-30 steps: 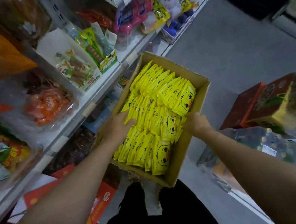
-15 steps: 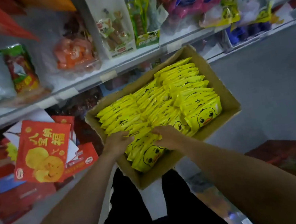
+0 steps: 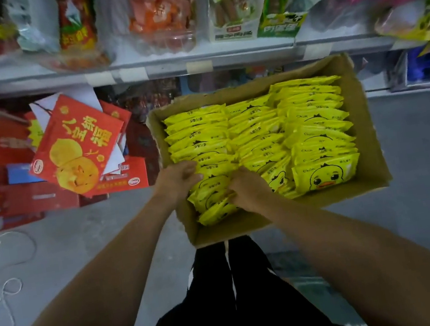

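Note:
An open cardboard box point(image 3: 369, 137) sits in front of me, packed with three rows of yellow snack packets point(image 3: 311, 126) printed with a duck face. Both hands are in the near left row. My left hand point(image 3: 175, 178) has its fingers curled round the far side of a bunch of yellow packets point(image 3: 209, 188). My right hand point(image 3: 248, 188) grips the same bunch from the near side, its fingertips hidden among the packets.
A shop shelf point(image 3: 193, 64) with bagged snacks runs across the top. Red gift boxes point(image 3: 77, 148) are stacked on the floor to the left. A loose white string point(image 3: 6, 289) lies on the grey floor. My black trouser legs point(image 3: 239, 298) are below the box.
The view has swung left, so the box now lies square to the shelf. My right hand left the box's right edge and joined the left hand on the near left row.

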`<state>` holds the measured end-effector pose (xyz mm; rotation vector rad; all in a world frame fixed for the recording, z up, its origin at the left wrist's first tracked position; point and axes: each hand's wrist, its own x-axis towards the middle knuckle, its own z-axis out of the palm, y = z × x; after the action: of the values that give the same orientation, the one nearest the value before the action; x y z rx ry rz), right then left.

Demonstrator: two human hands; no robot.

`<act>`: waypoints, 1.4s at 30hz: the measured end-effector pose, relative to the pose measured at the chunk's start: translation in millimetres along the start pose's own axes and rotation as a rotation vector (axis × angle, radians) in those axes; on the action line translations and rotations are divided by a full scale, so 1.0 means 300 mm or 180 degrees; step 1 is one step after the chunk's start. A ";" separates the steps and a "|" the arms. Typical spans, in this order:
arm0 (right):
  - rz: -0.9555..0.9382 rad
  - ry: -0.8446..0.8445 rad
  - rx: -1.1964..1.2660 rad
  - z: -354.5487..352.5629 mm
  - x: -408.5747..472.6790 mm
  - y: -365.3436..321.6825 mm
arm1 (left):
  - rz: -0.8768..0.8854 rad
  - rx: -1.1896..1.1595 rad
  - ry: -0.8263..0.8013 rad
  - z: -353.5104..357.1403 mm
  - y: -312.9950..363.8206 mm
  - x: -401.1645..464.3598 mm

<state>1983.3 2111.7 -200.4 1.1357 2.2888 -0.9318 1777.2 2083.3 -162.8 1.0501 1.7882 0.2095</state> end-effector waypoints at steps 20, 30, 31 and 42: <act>0.1860 0.1287 0.4206 -0.132 -0.177 0.342 | -0.0762 0.0491 -0.0396 0.277 -0.003 0.049; 0.2108 0.1373 0.4580 -0.107 -0.230 0.338 | -0.0591 0.0685 -0.0141 0.311 -0.080 0.078; 0.2162 0.1413 0.4582 -0.112 -0.237 0.333 | -0.0624 0.0588 -0.0137 0.302 -0.072 0.073; 0.2242 0.2054 0.5133 -0.315 -0.443 0.242 | 0.0127 0.0129 -0.0051 0.102 0.215 -0.014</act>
<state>2112.5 2141.5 -80.8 2.8318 0.7354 -2.3001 1838.7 2109.8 -138.0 1.1140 1.7648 0.1894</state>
